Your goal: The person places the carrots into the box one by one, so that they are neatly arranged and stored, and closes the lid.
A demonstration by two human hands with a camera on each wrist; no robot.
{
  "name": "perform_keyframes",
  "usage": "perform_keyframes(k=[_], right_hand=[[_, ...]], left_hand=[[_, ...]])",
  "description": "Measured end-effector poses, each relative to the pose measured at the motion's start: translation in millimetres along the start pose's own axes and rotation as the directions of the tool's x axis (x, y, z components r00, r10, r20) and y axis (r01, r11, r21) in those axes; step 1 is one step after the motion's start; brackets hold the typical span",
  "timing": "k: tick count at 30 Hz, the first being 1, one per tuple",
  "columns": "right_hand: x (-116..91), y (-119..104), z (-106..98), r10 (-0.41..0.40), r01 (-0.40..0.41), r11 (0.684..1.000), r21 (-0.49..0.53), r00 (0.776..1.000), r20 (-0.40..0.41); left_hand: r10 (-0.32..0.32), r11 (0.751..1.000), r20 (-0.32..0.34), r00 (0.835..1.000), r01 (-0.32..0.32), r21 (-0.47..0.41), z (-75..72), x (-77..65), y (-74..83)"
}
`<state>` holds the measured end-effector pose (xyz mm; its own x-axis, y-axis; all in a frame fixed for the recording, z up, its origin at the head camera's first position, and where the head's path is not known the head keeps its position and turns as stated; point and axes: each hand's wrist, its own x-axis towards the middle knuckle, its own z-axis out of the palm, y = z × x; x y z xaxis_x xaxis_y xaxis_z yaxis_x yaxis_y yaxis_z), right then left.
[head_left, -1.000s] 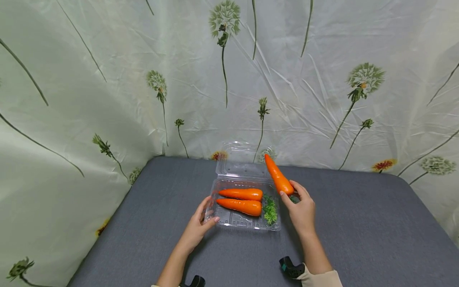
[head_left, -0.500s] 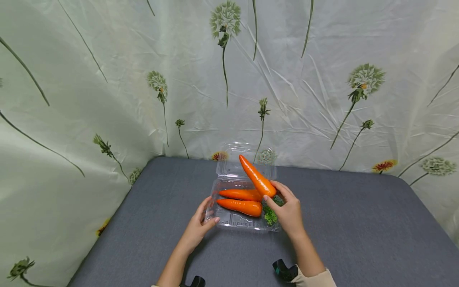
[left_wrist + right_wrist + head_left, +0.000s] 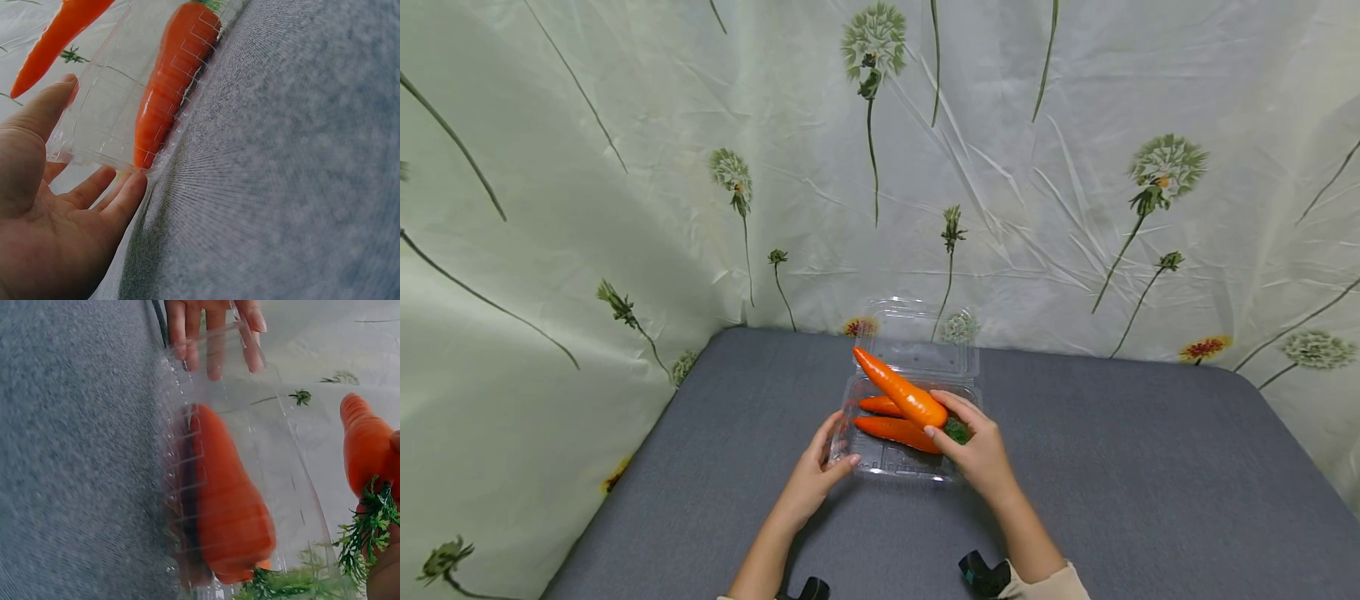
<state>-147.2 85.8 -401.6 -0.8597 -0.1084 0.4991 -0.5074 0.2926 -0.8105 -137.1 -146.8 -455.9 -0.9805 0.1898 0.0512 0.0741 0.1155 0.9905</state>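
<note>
A clear plastic clamshell container (image 3: 880,461) lies on the table with its lid (image 3: 917,354) tipped open toward the back. Inside are two carrots, the front one (image 3: 891,431) partly covering my view of the rear one (image 3: 876,405); leafy tops (image 3: 281,584) show at their thick ends. My left hand (image 3: 812,471) holds the container's left end, thumb over the near rim and fingers along the outer wall. With thumb and fingers, my right hand (image 3: 977,454) grips a third carrot (image 3: 895,387) by its thick end, tilted above the other two, its green leaves (image 3: 375,519) below the fingers.
The table (image 3: 1120,467) has a grey cloth top. Behind and left of it hangs a pale curtain (image 3: 1037,208) with dandelion prints. Black devices (image 3: 985,575) sit by both wrists.
My right hand has carried its carrot leftward from beside the container to over it, then lower toward the two carrots inside. The left hand has stayed at the container's end.
</note>
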Motion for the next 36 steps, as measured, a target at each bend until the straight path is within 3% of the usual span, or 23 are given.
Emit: perform_keyframes(k=[6, 13, 19, 25, 32, 36], right_hand=[[-3, 6, 3, 0.029, -0.034, 0.994, 0.1, 0.998, 0.05], [-8, 19, 0, 0.065, -0.086, 0.966, 0.244, 0.993, 0.094], [-10, 18, -3, 0.075, -0.083, 0.988, 0.129, 0.995, 0.068], [-9, 16, -5, 0.0, -0.001, 1.0, 0.018, 0.999, 0.032], [-11, 16, -9, 0.084, -0.087, 0.994, 0.067, 0.995, 0.047], [-12, 18, -10, 0.128, -0.135, 0.986, 0.093, 0.988, 0.081]], left_hand=[[0.01, 1.0, 0.001, 1.0, -0.01, 0.004, 0.2, 0.0, -0.6], [0.003, 1.0, -0.004, 1.0, -0.003, -0.004, -0.4, 1.1, -5.8], [0.041, 0.999, -0.018, 0.999, -0.04, 0.01, -3.0, 7.2, -31.6], [0.122, 0.991, -0.012, 0.993, -0.121, 0.06, -2.8, 7.5, -35.6], [0.038, 0.999, -0.022, 0.999, -0.038, -0.007, -3.0, 8.1, -30.7], [0.025, 1.0, -0.021, 0.999, -0.025, -0.005, -3.1, 8.1, -29.7]])
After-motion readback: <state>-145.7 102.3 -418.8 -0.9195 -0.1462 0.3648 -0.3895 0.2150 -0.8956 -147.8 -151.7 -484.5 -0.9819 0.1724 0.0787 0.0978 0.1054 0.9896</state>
